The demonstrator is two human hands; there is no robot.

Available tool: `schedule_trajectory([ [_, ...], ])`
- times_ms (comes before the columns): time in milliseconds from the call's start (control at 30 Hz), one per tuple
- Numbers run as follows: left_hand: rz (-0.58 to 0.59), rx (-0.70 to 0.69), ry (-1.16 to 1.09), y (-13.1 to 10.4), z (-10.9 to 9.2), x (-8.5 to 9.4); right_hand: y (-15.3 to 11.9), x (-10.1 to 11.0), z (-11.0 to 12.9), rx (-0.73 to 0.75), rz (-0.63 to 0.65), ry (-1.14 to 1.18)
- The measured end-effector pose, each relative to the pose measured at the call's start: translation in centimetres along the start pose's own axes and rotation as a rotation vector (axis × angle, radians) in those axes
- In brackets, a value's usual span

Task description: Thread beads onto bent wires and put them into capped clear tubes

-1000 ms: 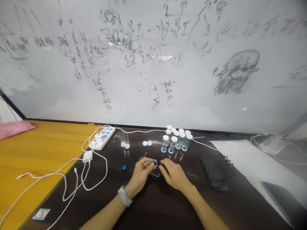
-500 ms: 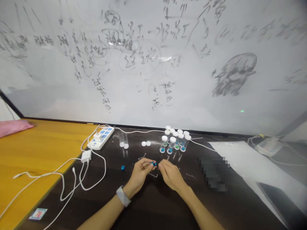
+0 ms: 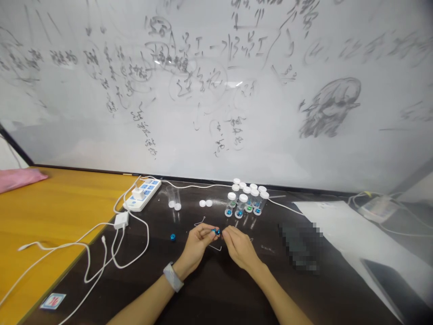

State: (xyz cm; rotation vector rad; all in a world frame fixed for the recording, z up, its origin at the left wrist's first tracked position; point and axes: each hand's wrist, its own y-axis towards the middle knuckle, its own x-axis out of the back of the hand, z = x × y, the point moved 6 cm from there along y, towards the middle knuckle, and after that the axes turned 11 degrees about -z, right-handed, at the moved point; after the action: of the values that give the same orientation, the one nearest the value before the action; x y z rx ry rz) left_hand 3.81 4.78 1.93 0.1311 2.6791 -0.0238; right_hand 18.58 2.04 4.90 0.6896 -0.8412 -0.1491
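My left hand [image 3: 199, 240] is closed, pinching a small shiny blue metal part [image 3: 217, 232] between thumb and fingertips. Close on its right, the fingers of my right hand [image 3: 241, 247] are pressed together; whatever they hold is hidden. A second blue metal part [image 3: 172, 237] lies on the dark table to the left. Thin bent metal rods lie around my hands: an L-shaped rod [image 3: 215, 248] just below the fingers and another rod [image 3: 200, 222] behind them. Several clear tubes with white caps [image 3: 241, 205] stand beyond my right hand, with blue or green parts inside.
Two clear tubes [image 3: 174, 198] stand back left, with two white caps [image 3: 205, 203] beside them. A power strip [image 3: 143, 195], a charger [image 3: 121, 220] and loose white cables occupy the left side. White paper [image 3: 324, 216] and a dark flat device [image 3: 389, 282] lie right. A whiteboard [image 3: 203, 149] rises behind.
Both hands keep the same pinch in almost the same place. The whole view has shifted very slightly; nothing is visibly picked up or let go.
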Motion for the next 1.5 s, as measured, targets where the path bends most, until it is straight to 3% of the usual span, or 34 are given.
schedule_trajectory([
  [200, 0.015, -0.011, 0.015, 0.1, 0.1, 0.0, 0.0, 0.4, 0.4, 0.094, 0.021, -0.009],
  [400, 0.011, -0.012, 0.015, 0.1, 0.0, -0.1, 0.0, 0.1, 0.1, -0.001, 0.018, 0.021],
  [600, 0.018, -0.012, 0.008, 0.1, 0.0, 0.0, -0.1, 0.2, 0.5, 0.101, 0.03, -0.021],
  [800, 0.015, -0.021, 0.011, 0.0, -0.1, 0.0, -0.1, -0.2, -0.2, 0.003, 0.012, -0.012],
  [933, 0.016, -0.016, 0.012, 0.0, -0.1, 0.0, 0.0, 0.7, 0.3, 0.072, 0.01, -0.038],
  [1033, 0.035, -0.008, 0.016, -0.1, 0.1, -0.2, -0.1, 0.2, 0.6, 0.147, 0.056, -0.056],
  [1167, 0.047, 0.003, 0.029, -0.2, 0.2, -0.3, -0.3, -0.9, -0.1, 0.068, 0.063, -0.053],
  [1300, 0.014, 0.008, 0.022, 0.0, -0.2, -0.1, -0.3, -0.4, -0.5, -0.006, 0.05, -0.051],
  [1500, 0.003, 0.029, 0.002, 0.0, -0.4, -0.2, -0.2, 0.2, 0.3, 0.127, 0.016, -0.089],
])
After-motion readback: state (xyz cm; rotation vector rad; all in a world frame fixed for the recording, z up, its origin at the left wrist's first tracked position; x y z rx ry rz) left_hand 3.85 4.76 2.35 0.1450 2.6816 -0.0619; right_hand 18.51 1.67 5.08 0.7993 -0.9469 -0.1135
